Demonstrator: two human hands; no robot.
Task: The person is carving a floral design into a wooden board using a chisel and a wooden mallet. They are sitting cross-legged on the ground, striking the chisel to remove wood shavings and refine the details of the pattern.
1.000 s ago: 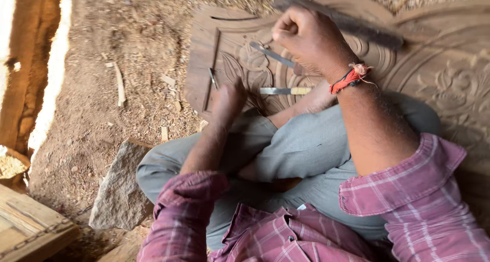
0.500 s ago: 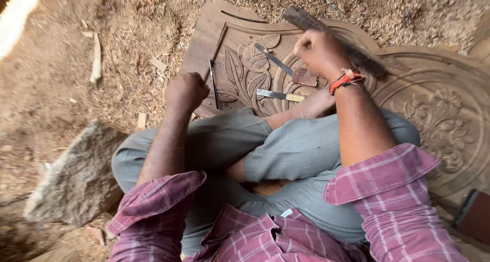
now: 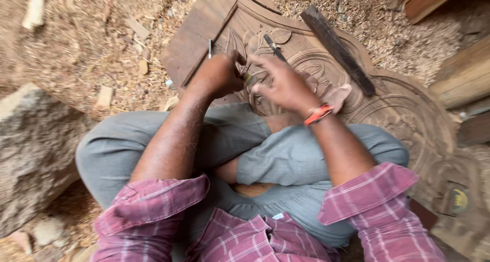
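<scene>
I sit cross-legged at a carved wooden panel (image 3: pixel 408 114) with leaf and ring patterns. My left hand (image 3: pixel 218 75) is curled knuckles-up on the carving, and its fingers are hidden. My right hand (image 3: pixel 283 84) is close beside it, fingertips pinched on a small chisel (image 3: pixel 248 79) with a yellowish handle that shows between the two hands. A thin metal chisel (image 3: pixel 209 48) lies on the panel just past my left hand. Another chisel (image 3: pixel 273 46) lies beyond my right hand. A long dark wooden bar (image 3: pixel 337 50) rests across the panel's far right.
A big grey rock (image 3: pixel 35 149) sits at my left knee. Sawdust and wood chips (image 3: pixel 102 52) cover the ground. Timber pieces (image 3: pixel 462 75) lie at the far right. My bare foot (image 3: pixel 337 96) rests on the panel.
My right hand has left the dark wooden bar and come down beside my left hand. The view has shifted closer over the panel.
</scene>
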